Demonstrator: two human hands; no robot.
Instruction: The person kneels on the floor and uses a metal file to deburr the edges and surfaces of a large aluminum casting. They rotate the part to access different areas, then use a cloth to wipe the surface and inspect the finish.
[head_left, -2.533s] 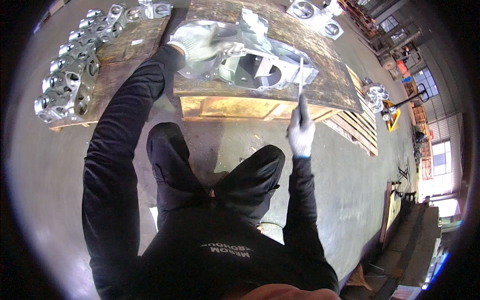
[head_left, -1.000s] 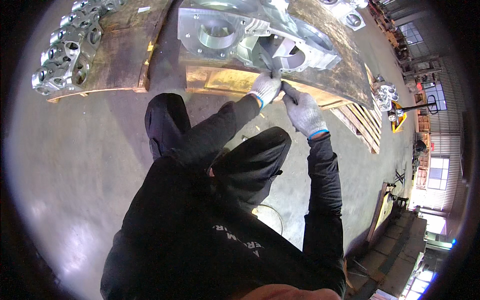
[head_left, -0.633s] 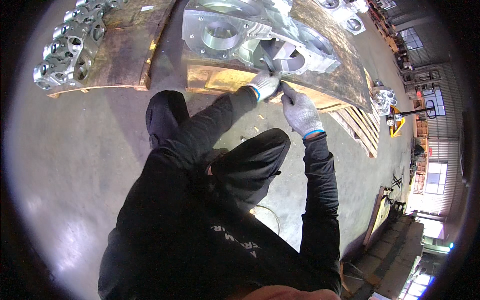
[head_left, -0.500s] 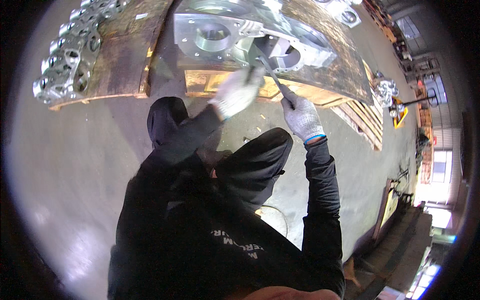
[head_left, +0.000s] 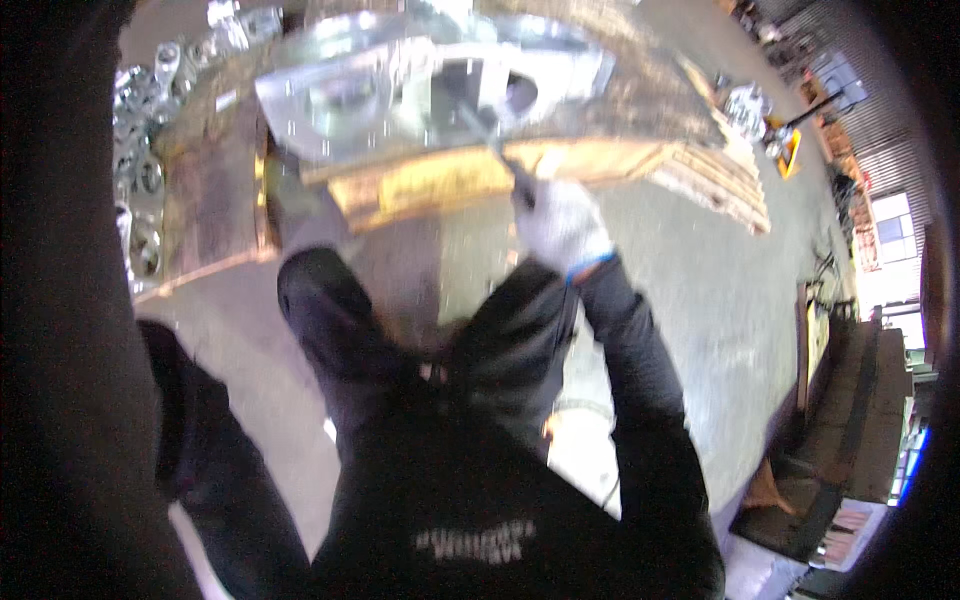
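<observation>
At 12 o'clock, one large machined metal casting [head_left: 420, 90] lying on one wooden pallet [head_left: 640, 140], blurred. At 9 o'clock, second pallet [head_left: 215, 200] bearing cluster of smaller metal parts [head_left: 140, 190], count unclear. Just right of centre, right hand [head_left: 562, 225], grey glove, clenched around one thin rod-like tool [head_left: 490, 135], tip reaching into casting's opening. Left hand out of sight; only dark sleeve at 8 o'clock.

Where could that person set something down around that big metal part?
Bare concrete floor lies right of the right hand, up to the wooden pallet. The pallet top is crowded by the large metal casting; smaller castings fill the far left.
</observation>
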